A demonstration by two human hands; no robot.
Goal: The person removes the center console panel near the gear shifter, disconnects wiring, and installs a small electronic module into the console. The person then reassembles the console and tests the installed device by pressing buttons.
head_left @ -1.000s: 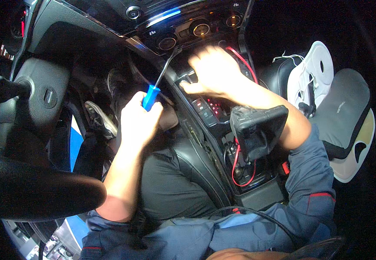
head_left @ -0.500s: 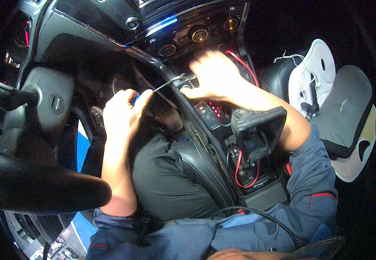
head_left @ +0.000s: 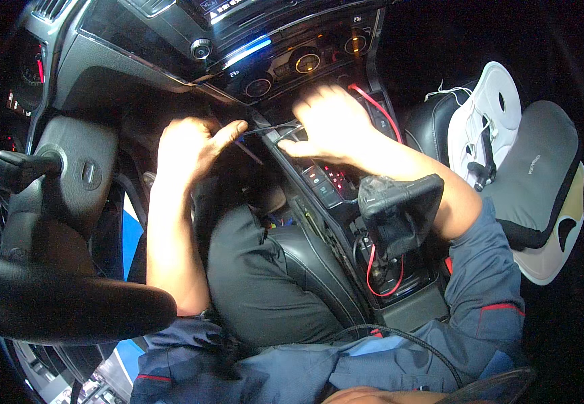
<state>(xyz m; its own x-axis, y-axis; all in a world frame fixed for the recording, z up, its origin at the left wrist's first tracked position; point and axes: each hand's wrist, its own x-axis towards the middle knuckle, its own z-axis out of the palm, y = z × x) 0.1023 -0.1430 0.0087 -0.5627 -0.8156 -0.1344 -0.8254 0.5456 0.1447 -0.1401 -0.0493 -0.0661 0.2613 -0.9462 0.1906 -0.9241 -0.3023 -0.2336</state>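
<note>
My left hand point(head_left: 194, 145) is closed around a screwdriver whose handle is hidden in the fist. Its thin metal shaft point(head_left: 271, 128) lies nearly level and points right, with the tip at the front edge of the centre console point(head_left: 325, 182). My right hand point(head_left: 332, 124), slightly blurred, rests palm down on the console's upper end just past the tip. Its fingers are spread over the trim below the climate dials point(head_left: 305, 62). A red wire point(head_left: 379, 111) runs beside that hand.
A loose black gear-lever cover point(head_left: 399, 202) stands over the opened console, with a red wire loop point(head_left: 372, 269) below it. The steering wheel point(head_left: 56, 303) is at lower left. A grey cushion point(head_left: 531, 175) and a white panel point(head_left: 484, 121) lie on the passenger seat.
My left hand has risen and turned the screwdriver from pointing up, blue handle showing, to lying level toward the console. My right hand stays on the console.
</note>
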